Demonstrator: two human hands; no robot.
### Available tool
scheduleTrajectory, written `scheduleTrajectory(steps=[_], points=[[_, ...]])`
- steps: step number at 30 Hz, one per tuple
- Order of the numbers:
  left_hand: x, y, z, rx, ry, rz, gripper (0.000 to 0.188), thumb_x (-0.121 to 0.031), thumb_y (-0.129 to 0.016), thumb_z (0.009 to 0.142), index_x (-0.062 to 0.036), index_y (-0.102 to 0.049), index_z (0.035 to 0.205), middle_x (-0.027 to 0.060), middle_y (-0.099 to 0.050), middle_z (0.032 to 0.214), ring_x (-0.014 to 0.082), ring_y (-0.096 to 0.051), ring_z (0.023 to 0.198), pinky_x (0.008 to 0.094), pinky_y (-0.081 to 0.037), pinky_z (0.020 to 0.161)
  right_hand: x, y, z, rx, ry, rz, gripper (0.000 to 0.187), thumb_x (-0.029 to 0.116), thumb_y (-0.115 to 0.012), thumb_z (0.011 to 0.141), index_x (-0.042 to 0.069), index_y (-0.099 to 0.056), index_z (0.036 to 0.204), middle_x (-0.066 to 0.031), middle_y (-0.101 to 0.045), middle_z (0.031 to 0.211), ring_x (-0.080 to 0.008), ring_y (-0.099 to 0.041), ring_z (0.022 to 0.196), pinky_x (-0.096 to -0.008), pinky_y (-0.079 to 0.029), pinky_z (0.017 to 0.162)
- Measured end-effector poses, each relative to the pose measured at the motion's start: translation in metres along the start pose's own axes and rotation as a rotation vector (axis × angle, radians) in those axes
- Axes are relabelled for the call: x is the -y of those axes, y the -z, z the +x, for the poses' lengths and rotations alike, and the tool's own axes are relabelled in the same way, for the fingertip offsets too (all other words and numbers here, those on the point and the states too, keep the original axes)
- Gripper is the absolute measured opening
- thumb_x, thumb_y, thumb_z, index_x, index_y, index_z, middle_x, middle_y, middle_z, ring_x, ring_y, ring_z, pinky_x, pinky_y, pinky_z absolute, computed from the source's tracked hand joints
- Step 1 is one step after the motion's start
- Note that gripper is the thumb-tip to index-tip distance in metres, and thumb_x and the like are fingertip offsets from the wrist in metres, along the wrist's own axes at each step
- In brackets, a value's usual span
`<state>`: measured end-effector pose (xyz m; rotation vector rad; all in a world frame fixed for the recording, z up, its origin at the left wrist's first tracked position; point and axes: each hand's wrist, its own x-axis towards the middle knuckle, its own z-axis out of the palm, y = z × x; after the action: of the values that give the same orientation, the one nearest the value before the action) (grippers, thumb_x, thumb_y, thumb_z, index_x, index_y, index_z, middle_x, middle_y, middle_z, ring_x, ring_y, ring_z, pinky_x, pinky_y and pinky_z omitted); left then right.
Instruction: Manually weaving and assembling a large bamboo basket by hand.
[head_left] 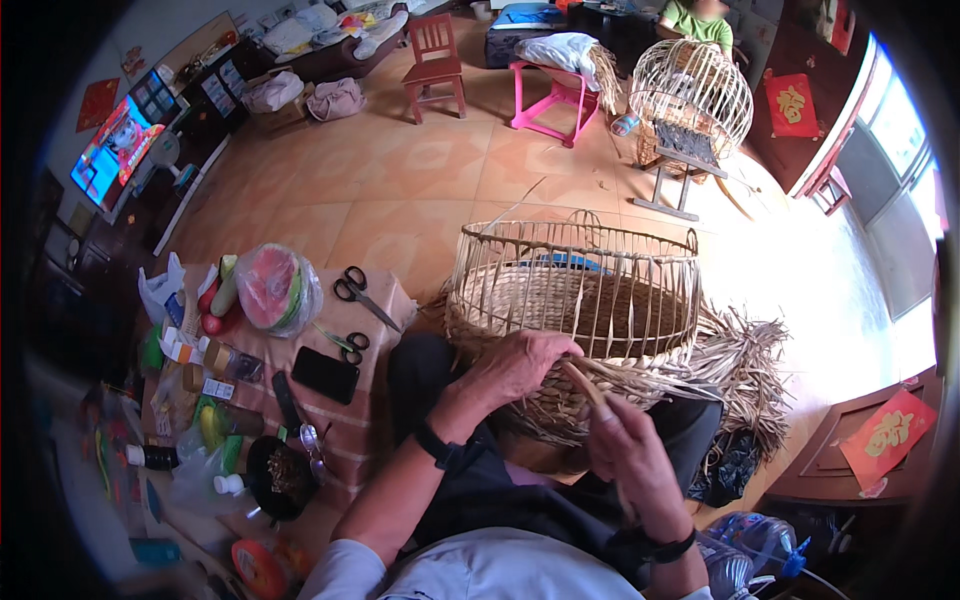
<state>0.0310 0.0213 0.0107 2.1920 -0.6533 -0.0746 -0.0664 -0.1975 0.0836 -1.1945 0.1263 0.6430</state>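
Observation:
A large half-woven basket (pixel 530 292) rests against my lap, with braided straw in its lower part and bare upright ribs above, joined by a hoop. At its near side my left hand (pixel 518 362) is closed, its fingers pinching straw strands against the weave. My right hand (pixel 636 450) is closed around a pale twisted straw strand (pixel 582 382) that runs from the left fingertips. Loose ends stick out along the basket's near edge. A heap of dry straw (pixel 742 370) lies to the right of the basket.
On my left a cloth-covered table (pixel 375 440) bears scissors (pixel 366 296), a phone (pixel 326 374), wrapped watermelon (pixel 272 288) and bottles. Ahead stand a red chair (pixel 433 68), a pink stool (pixel 556 100) and another ribbed basket (pixel 692 95), with a person in green (pixel 697 22) behind it.

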Motion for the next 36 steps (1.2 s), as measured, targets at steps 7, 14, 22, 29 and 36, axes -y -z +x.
scheduleTrajectory(steps=[7, 14, 22, 29, 36], points=[[-0.009, -0.021, -0.017, -0.211, -0.075, -0.049, 0.029, 0.0, -0.074, 0.088, -0.0045, -0.069, 0.116, 0.0148, -0.073, 0.109, 0.0355, -0.071, 0.105, 0.0415, -0.058, 0.091, 0.041, 0.03, -0.013, 0.283, 0.52, 0.266, 0.044, 0.031, -0.049, 0.113, -0.012, -0.059, 0.112, -0.0133, -0.06, 0.062, -0.0231, -0.059, 0.044, -0.0313, -0.048, 0.039], [-0.005, -0.027, -0.011, -0.269, -0.07, 0.001, 0.024, 0.002, -0.072, 0.089, -0.005, -0.07, 0.112, 0.0141, -0.072, 0.099, 0.0356, -0.072, 0.095, 0.0424, -0.058, 0.082, 0.014, 0.037, 0.063, -0.209, 0.595, -1.017, 0.029, 0.002, -0.078, 0.091, 0.002, -0.069, 0.118, 0.0015, -0.066, 0.088, -0.0102, -0.057, 0.072, -0.0276, -0.049, 0.065], [-0.014, -0.029, -0.018, -0.255, 0.12, -0.114, 0.044, -0.001, -0.065, 0.092, -0.0064, -0.06, 0.135, 0.0179, -0.073, 0.11, 0.037, -0.071, 0.104, 0.0439, -0.058, 0.089, 0.004, 0.073, 0.105, -0.171, 0.587, -0.239, 0.013, 0.005, -0.077, 0.096, -0.002, -0.07, 0.105, -0.0027, -0.071, 0.089, -0.0117, -0.07, 0.08, -0.0266, -0.057, 0.073], [-0.012, -0.049, -0.035, -0.348, -0.315, 0.657, 0.068, -0.006, -0.058, 0.088, 0.0057, -0.044, 0.153, 0.0182, -0.061, 0.123, 0.033, -0.06, 0.116, 0.0448, -0.051, 0.108, -0.018, 0.102, 0.133, -0.2, 0.632, -0.237, 0.006, -0.009, -0.072, 0.092, -0.004, -0.068, 0.094, -0.0077, -0.067, 0.093, -0.0195, -0.072, 0.082, -0.0327, -0.061, 0.073], [-0.004, -0.075, -0.037, -0.132, -0.148, 0.816, 0.068, -0.02, -0.05, 0.094, 0.0096, -0.04, 0.154, 0.0236, -0.054, 0.143, 0.0364, -0.051, 0.139, 0.0499, -0.034, 0.124, -0.001, 0.08, 0.155, -0.352, 0.604, -0.595, 0.007, 0.004, -0.072, 0.094, -0.002, -0.071, 0.094, -0.0081, -0.074, 0.079, -0.0144, -0.071, 0.069, -0.0276, -0.055, 0.059]])
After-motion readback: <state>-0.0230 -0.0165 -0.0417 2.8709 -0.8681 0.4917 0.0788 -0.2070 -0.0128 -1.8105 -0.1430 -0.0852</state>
